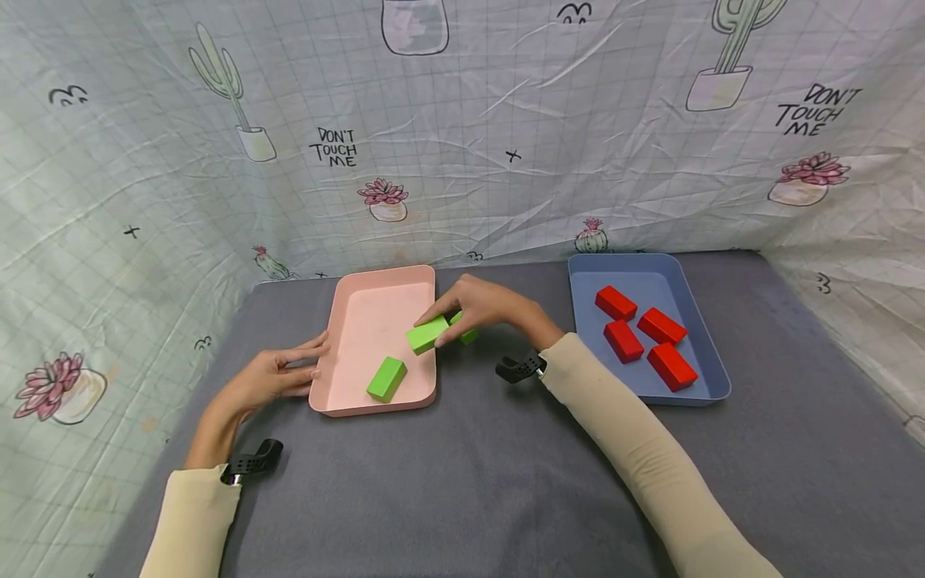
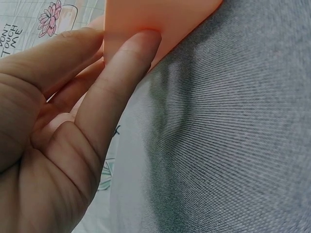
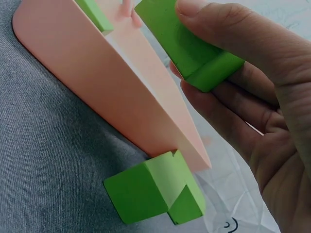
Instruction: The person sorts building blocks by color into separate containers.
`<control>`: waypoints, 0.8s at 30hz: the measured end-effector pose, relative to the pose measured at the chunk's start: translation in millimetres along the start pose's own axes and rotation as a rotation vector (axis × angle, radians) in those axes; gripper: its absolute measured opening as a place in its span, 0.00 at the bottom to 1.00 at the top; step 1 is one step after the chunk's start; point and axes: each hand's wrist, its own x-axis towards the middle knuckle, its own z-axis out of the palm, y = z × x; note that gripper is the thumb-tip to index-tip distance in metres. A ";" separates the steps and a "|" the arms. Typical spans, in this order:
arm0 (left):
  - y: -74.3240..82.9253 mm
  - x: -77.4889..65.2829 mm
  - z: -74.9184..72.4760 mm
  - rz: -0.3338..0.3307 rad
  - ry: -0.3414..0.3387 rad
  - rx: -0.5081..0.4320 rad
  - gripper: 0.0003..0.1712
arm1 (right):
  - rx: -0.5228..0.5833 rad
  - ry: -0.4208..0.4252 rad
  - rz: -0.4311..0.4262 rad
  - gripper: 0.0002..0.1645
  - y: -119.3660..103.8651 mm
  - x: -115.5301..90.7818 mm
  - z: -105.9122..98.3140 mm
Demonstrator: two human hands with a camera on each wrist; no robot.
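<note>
My right hand (image 1: 480,305) pinches a green block (image 1: 425,335) between thumb and fingers, over the right side of the pink tray (image 1: 376,301). Another green block (image 1: 386,379) lies inside near the tray's front. On the cloth just outside the right wall sits more green blockwork (image 3: 141,191), partly behind my hand in the head view; a smaller green piece (image 3: 187,206) shows against it in the right wrist view. At the left wall, my left hand (image 1: 270,377) touches the tray with fairly straight fingers, its thumb (image 2: 138,48) flat on the outer side.
A blue tray (image 1: 694,297) with several red blocks (image 1: 672,366) stands to the right, beyond my right forearm. Grey cloth (image 1: 405,490) covers the table. A printed curtain (image 1: 470,96) hangs behind and at both sides.
</note>
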 end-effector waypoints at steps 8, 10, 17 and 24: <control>0.0 0.1 0.0 0.002 -0.001 0.001 0.31 | -0.009 -0.002 0.009 0.26 0.6 6.2 3.0; 0.2 0.2 -0.2 0.000 -0.001 0.000 0.31 | -0.007 -0.002 0.007 0.26 0.8 8.8 3.7; 0.7 0.4 0.2 0.002 0.001 -0.001 0.31 | 0.002 -0.004 -0.007 0.26 -0.3 18.7 6.1; -0.5 0.5 0.1 0.006 0.002 0.005 0.32 | 0.015 -0.016 -0.020 0.25 0.4 27.5 8.3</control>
